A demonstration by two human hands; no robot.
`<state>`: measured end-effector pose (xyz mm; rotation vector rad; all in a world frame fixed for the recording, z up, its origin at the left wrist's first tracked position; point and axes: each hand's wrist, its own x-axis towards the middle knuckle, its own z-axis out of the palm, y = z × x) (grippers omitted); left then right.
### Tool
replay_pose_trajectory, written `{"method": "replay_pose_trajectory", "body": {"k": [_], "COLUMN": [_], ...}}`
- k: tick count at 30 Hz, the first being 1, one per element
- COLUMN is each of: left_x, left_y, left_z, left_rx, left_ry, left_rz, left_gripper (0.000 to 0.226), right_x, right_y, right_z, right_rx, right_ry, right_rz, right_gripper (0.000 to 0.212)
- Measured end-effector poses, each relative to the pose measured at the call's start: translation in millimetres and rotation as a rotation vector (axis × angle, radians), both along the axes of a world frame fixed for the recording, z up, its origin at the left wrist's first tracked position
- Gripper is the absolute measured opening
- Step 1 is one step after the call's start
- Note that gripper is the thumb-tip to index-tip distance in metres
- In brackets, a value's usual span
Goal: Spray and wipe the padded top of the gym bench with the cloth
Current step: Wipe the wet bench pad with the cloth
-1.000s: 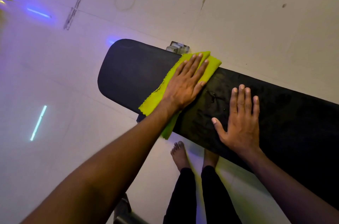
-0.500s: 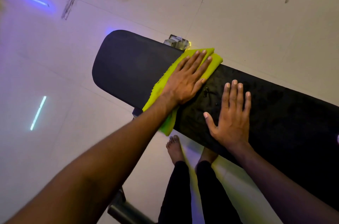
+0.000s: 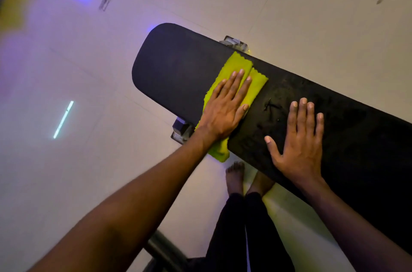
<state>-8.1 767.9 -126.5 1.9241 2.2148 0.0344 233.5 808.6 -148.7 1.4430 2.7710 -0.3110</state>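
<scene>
The black padded bench top point(image 3: 178, 75) runs from the upper middle down to the right edge. A yellow-green cloth point(image 3: 236, 66) lies across it, one end hanging over the near side. My left hand point(image 3: 225, 109) presses flat on the cloth with straight fingers. My right hand point(image 3: 298, 142) rests flat on the bare pad to the right of the cloth, fingers spread. Wet streaks and a small tear mark show on the pad between the hands. No spray bottle is in view.
Pale tiled floor point(image 3: 312, 15) surrounds the bench, with coloured light reflections. Metal frame brackets point(image 3: 181, 130) stick out under the pad on both sides. My bare feet point(image 3: 236, 176) stand close against the near side. A dark tube point(image 3: 165, 249) lies low by my legs.
My left hand has drawn the cloth back from the far edge toward the near side of the pad. My right hand stays flat in about the same spot.
</scene>
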Motion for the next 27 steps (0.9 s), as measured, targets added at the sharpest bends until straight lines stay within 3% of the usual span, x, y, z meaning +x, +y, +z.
{"method": "replay_pose_trajectory", "body": {"k": [4, 7, 11, 16, 18, 23, 27], "left_x": [38, 58, 24, 44, 72, 82, 57], "left_y": [-38, -27, 19, -9, -16, 45, 74], "left_z": [2, 4, 5, 3, 7, 13, 9], "left_rx": [-0.038, -0.059, -0.03, -0.032, -0.057, -0.065, -0.047], "left_ry": [-0.038, -0.036, 0.014, -0.024, -0.041, -0.08, -0.038], "left_rz": [0.19, 0.019, -0.221, 0.096, 0.124, -0.243, -0.257], "left_gripper": [0.067, 0.068, 0.064, 0.066, 0.069, 0.066, 0.063], "right_x": [16, 22, 22, 55, 63, 62, 63], "right_y": [-3, -4, -3, 9, 10, 8, 7], "right_z": [2, 2, -3, -1, 0, -3, -2], "right_rx": [-0.004, 0.01, 0.031, 0.035, 0.035, 0.058, 0.051], "right_ry": [0.001, -0.001, 0.008, -0.044, -0.053, -0.062, -0.06], "right_rz": [0.04, 0.052, 0.034, -0.13, -0.121, -0.129, -0.131], "right_gripper": [0.099, 0.1, 0.102, 0.103, 0.102, 0.102, 0.101]}}
